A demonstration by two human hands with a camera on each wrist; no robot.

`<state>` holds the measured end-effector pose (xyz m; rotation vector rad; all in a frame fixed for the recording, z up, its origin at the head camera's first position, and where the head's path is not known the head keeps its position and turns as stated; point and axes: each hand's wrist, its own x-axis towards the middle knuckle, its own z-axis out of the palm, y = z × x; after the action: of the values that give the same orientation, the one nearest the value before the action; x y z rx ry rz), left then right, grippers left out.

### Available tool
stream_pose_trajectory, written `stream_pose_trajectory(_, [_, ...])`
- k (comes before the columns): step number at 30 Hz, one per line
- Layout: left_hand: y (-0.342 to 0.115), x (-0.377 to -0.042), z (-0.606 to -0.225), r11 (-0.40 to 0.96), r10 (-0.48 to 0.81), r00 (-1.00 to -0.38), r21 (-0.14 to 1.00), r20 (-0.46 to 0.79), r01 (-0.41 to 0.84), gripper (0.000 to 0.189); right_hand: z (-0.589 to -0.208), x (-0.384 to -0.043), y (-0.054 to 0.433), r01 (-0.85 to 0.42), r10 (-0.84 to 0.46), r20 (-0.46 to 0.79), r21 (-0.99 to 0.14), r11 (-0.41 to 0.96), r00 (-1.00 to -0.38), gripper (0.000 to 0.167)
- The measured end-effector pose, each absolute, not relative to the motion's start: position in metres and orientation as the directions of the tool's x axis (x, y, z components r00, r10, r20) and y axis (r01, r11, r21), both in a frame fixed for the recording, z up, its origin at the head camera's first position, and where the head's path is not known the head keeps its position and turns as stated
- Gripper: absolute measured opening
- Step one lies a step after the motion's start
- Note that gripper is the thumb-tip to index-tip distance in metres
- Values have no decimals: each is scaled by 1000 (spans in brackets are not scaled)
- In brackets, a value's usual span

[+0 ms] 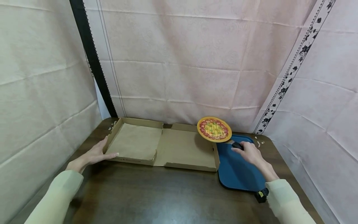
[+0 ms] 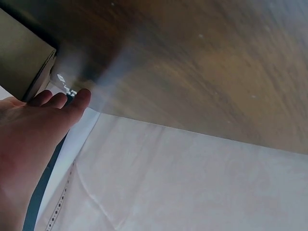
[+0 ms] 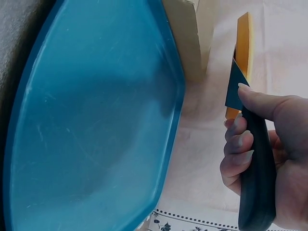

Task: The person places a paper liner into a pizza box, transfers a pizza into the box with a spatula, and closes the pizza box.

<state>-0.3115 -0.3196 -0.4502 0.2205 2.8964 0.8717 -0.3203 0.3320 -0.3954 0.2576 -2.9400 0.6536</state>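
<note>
An opened cardboard pizza box [image 1: 184,147] lies flat on the dark table, its paper-lined half to the left. My left hand [image 1: 93,153] rests at that half's left corner, thumb stretched along the front edge and fingers against the side wall. With my right hand [image 1: 250,152] I grip the black handle of a pizza server [image 3: 257,178], fingers curled round it and thumb on top. A round toy pizza [image 1: 214,129] with a yellow crust sits on the server's blade, raised and tilted over the box's right end and the back of a blue tray [image 1: 237,171].
The wooden table [image 1: 156,193] extends in front of the box. Pale cloth curtains [image 1: 181,62] hang close behind and along both sides. Small white marks [image 1: 258,143] show on the tabletop near the tray's back right corner.
</note>
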Motion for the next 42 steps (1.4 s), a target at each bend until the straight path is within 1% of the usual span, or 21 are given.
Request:
stream_pose_trajectory(7, [-318,-313,-448,836,168,-983,539,-73,103,115,-394,-324,329,-203,-158,142,-401,893,-977,36])
stream_pose_trajectory(17, [-313,-314,-447,887,135,-989,452,-53,97,113,-390,-331,321,-219,-177,137,-413,884,-975,35])
stream_pose_trajectory(31, [-312,-314,-447,893,124,-990,442,-60,85,113,-391,-333,310,-242,-205,132,-410,879,-970,37])
stream_pose_trajectory(42, [-315,-309,-443,892,124,-990,443,-63,83,112,-395,-335,296,-239,-208,118,-439,866,-971,34])
